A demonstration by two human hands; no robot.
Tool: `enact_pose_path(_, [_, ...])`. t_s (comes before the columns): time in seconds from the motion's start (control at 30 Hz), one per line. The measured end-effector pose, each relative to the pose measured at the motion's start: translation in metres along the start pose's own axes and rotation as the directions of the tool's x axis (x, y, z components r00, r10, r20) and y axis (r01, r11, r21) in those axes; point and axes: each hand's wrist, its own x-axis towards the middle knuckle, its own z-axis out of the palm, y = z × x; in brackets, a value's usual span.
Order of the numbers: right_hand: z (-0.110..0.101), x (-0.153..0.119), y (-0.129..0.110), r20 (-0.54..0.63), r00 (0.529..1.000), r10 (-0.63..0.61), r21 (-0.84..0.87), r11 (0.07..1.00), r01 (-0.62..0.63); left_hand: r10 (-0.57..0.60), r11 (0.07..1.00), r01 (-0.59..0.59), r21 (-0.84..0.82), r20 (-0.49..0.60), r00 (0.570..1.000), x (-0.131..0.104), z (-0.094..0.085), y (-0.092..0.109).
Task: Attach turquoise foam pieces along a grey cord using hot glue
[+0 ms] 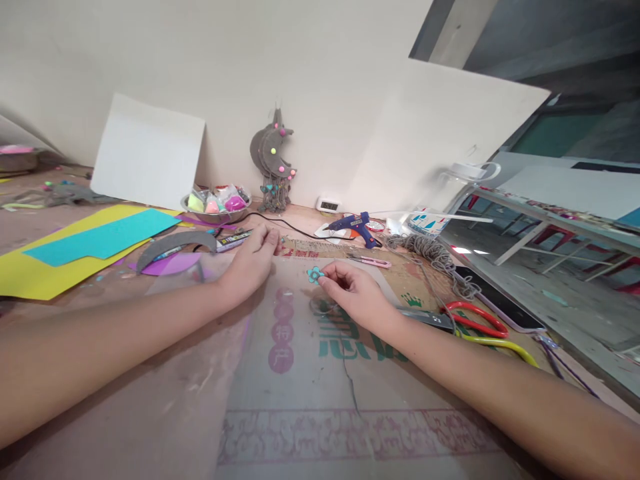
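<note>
In my right hand (353, 287) a small turquoise flower (315, 274) with a greyish centre is pinched between thumb and fingers. It is held above a plastic sheet (300, 387) printed with purple and green characters. My left hand (254, 260) is farther left and a little higher, its fingers curled and pressed together. Whatever may lie between those fingertips is hidden. Just beyond the hands are a blue glue gun (357, 227) and a pink-handled craft knife (373, 261). A grey thread (350, 380) runs over the sheet below my right hand.
Red-and-yellow-handled scissors (477, 320), a phone (500, 300) and grey yarn (430, 257) lie at right. Yellow sheet (30, 273), turquoise card (105, 237) and a grey arc (175, 243) lie left. Behind stand a bowl (193, 215), a moon-shaped ornament (267, 150) and a clear jug (435, 207).
</note>
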Motion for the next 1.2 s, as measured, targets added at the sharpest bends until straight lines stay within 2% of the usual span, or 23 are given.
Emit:
enact_pose_path(0.1, [0.0, 0.0, 0.0, 0.001, 1.0, 0.002, 0.016, 1.0, -0.002, -0.013, 1.0, 0.013, -0.001, 0.001, 1.0, 0.001, -0.002, 0.002])
enact_pose_path(0.27, [0.0, 0.0, 0.0, -0.006, 1.0, -0.003, -0.002, 1.0, 0.003, 0.001, 1.0, -0.001, 0.0, 0.154, 0.988, -0.002, 0.0, 0.008])
enact_pose_path(0.43, [-0.001, 0.0, 0.0, -0.004, 1.0, -0.009, -0.029, 1.0, 0.009, 0.02, 1.0, -0.019, -0.008, 0.205, 0.979, -0.005, 0.004, 0.009])
enact_pose_path(0.6, [-0.001, 0.0, -0.002, 0.006, 1.0, -0.01, -0.012, 1.0, 0.01, 0.073, 0.997, -0.071, -0.016, 0.317, 0.946, -0.01, 0.003, 0.014])
enact_pose_path(0.87, [-0.002, -0.001, -0.005, 0.019, 1.0, -0.013, -0.013, 1.0, 0.014, 0.11, 0.989, -0.139, 0.059, 0.344, 0.932, -0.011, 0.005, 0.015])
enact_pose_path(1.2, [-0.001, -0.001, -0.004, 0.024, 1.0, 0.004, -0.007, 1.0, -0.004, 0.153, 0.98, -0.189, 0.057, 0.39, 0.908, -0.013, 0.006, 0.012])
